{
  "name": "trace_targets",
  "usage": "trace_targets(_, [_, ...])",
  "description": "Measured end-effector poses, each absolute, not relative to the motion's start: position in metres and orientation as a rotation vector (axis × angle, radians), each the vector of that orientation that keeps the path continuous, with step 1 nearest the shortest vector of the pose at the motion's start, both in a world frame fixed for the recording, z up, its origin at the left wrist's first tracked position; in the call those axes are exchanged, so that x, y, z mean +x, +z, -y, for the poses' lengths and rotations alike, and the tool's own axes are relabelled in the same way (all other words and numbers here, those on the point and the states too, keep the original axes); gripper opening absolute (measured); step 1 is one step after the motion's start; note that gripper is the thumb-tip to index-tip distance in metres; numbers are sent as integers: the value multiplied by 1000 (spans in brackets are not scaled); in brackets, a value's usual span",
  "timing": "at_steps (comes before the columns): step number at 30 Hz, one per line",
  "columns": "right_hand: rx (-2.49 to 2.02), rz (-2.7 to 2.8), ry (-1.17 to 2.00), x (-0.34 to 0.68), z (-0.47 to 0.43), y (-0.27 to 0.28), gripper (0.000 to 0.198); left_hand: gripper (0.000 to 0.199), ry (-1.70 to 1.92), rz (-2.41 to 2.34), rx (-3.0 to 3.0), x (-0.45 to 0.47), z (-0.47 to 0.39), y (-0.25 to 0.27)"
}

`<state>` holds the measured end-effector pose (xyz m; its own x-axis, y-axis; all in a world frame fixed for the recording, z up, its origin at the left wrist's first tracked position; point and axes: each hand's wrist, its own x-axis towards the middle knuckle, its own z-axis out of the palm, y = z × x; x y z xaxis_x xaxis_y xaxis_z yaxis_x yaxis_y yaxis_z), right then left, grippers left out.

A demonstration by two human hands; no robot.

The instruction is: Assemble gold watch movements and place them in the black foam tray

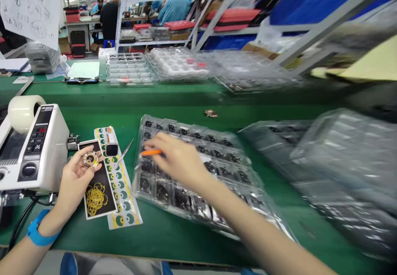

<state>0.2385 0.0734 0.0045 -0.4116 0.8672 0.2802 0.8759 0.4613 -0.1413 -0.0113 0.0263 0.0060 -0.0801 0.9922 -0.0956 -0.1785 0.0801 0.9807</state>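
Observation:
My left hand, a blue band on its wrist, pinches a round gold-coloured watch case by its edge. Below it lies a small white-rimmed black tray holding a heap of yellow rings. My right hand is closed on a slim orange tool, its kind unclear from blur. That hand is over the left part of a clear compartment tray with dark round parts in its pockets. Between the hands are a sticker sheet, tweezers and a square black-faced watch.
A white tape dispenser stands at the left. More clear trays are stacked at the right, blurred. A small metallic part lies behind the middle tray. Along the back ledge are a clipboard and plastic trays.

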Motion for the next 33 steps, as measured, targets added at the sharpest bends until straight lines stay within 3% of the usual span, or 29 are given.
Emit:
trace_targets(3, [-1714,2391,-132,290,-124,10,26,49,1272,-1174,958,-11,-26,7])
trace_targets(9, [-1798,2549,-73,333,-174,-6,16,52,1246,-1129,884,-12,-28,1])
trace_targets(16, [-1735,2448,-100,324,-169,-22,18,36,1156,-1060,892,-10,-25,5])
trace_targets(21, [-1589,2196,-69,294,-130,-8,30,36,1081,-970,886,-10,-20,3])
trace_targets(23, [-1454,2143,25,264,-100,2,33,38,1038,-937,907,-10,-18,3])
trace_targets(27, [-956,1906,532,199,-44,13,17,43,960,-877,966,-9,-16,3])
trace_targets(33, [-1026,1665,889,170,-26,3,12,44,934,-858,1077,-7,-12,-1])
